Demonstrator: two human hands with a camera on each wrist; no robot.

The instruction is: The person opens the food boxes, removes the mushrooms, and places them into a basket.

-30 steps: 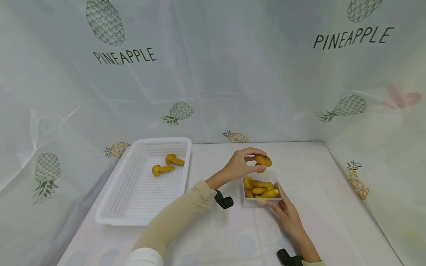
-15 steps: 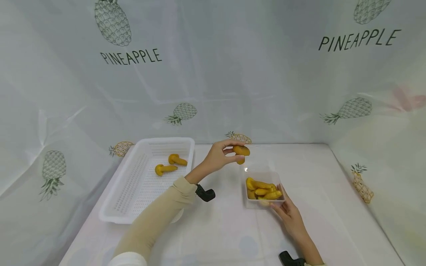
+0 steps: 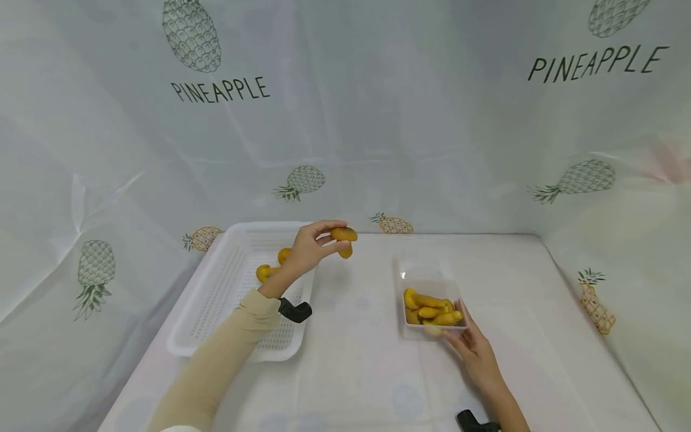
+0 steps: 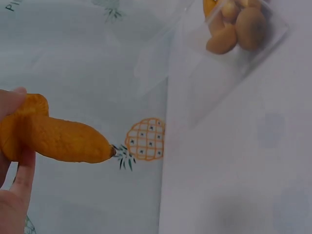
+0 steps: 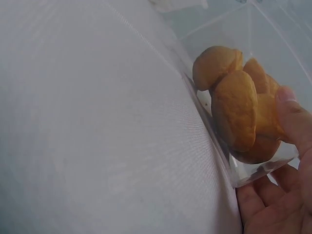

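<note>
Pinching a mushroom [image 4: 70, 140], the left hand [image 3: 306, 247] has swung left toward the basket [image 3: 213, 306], leaving that piece outside the box [image 3: 418, 333] the right hand [image 3: 480, 354] holds.

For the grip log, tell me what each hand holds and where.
Left hand: a mushroom, by its cap. Right hand: the clear container, by its near right corner.

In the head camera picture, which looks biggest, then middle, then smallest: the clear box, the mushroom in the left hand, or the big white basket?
1. White basket
2. Clear box
3. Mushroom in the left hand
</note>
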